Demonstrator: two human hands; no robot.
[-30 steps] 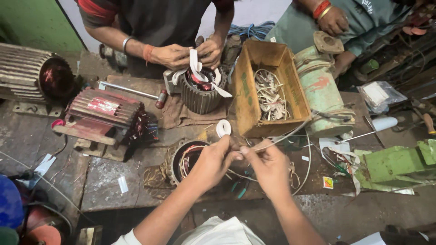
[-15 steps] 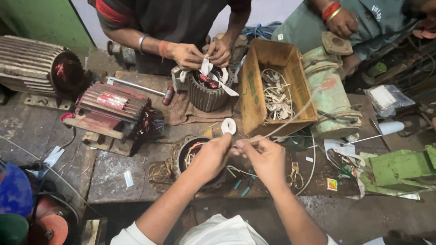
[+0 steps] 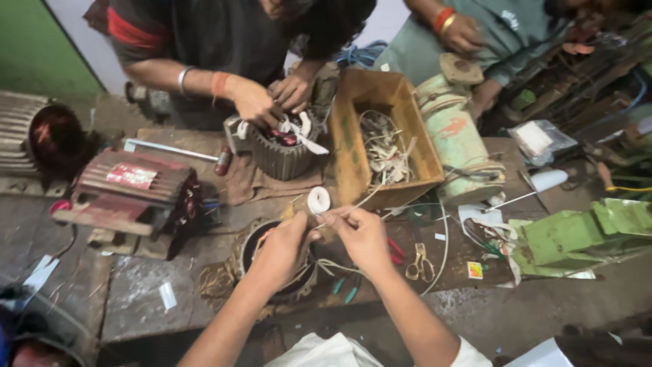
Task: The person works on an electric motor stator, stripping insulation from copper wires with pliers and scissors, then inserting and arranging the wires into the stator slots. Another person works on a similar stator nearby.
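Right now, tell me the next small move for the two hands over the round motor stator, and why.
Probably draw the thin white strip taut: the left hand and right hand pinch it between them above the round metal stator, beside the white tape roll.

1. Workbench [image 3: 136, 299]: dark, worn, grimy top, paper scraps and wire offcuts strewn over it.
2. Green wall panel [image 3: 34, 47] upper left; pale wall [image 3: 78, 30] beside it.
3. Grey concrete floor [image 3: 543, 312] lower right, dusty.
4. Light even, soft; shadows weak.
5. Cluttered shelf area [image 3: 598, 75] upper right, dim.
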